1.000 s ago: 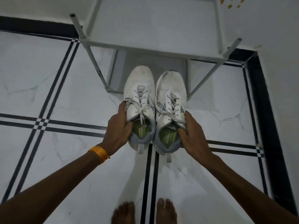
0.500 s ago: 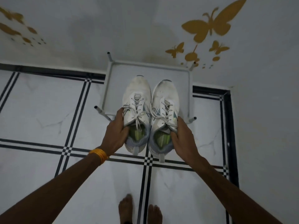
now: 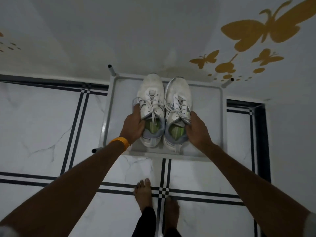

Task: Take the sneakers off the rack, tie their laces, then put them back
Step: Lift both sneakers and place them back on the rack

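Note:
Two white sneakers with grey heels and green insoles lie side by side, toes toward the wall, over the top shelf of the grey rack (image 3: 207,120). My left hand (image 3: 134,124) grips the outer side of the left sneaker (image 3: 151,93). My right hand (image 3: 196,129) grips the outer side of the right sneaker (image 3: 178,94). White laces with loops lie across both tongues. I cannot tell whether the soles touch the shelf.
The rack stands against a white wall with gold butterfly stickers (image 3: 263,33). Four short posts stick up at its corners, such as one post (image 3: 111,70) at the back left. My bare feet (image 3: 143,194) stand on white floor tiles with black lines in front of the rack.
Both hands carried the sneakers up from low near the floor and forward over the rack's top shelf. The view rose and now looks down on the shelf.

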The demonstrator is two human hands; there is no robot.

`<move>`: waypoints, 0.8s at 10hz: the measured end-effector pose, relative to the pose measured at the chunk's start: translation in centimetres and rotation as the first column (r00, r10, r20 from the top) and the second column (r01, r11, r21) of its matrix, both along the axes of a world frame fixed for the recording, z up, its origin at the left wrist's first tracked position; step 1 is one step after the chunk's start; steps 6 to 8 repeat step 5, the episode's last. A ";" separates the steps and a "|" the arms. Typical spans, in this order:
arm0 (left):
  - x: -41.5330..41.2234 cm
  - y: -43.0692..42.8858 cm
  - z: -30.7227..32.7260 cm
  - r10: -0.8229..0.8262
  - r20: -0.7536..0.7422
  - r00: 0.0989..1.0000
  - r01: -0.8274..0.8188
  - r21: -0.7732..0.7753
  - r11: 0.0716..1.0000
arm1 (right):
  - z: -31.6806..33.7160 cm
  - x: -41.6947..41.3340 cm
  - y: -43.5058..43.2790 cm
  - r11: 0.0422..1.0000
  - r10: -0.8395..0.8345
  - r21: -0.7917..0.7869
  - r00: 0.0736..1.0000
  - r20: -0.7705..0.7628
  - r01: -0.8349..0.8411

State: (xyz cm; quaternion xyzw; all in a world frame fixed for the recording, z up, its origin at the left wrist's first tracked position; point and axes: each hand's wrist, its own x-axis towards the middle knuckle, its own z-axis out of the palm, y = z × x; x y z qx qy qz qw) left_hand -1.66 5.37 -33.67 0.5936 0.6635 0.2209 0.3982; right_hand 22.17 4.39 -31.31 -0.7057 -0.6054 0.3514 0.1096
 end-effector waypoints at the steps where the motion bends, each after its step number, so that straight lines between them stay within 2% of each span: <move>1: -0.4 0.6 -1.6 -0.023 0.010 1.000 0.024 -0.047 0.999 | -1.8 0.3 0.7 0.999 -0.042 -0.029 0.999 -0.011 0.041; 4: 0.0 -0.8 -0.8 -0.084 0.000 0.996 0.084 -0.096 0.992 | -1.4 0.5 -0.5 0.994 0.000 -0.106 1.000 0.001 0.000; 5: -0.2 -0.1 0.8 -0.122 -0.130 0.984 0.101 -0.159 0.982 | 1.1 0.2 0.4 0.977 0.040 -0.212 0.997 0.064 -0.026; 8: -0.2 -0.1 0.8 -0.122 -0.130 0.984 0.101 -0.159 0.982 | 1.1 0.2 0.4 0.977 0.040 -0.212 0.997 0.064 -0.026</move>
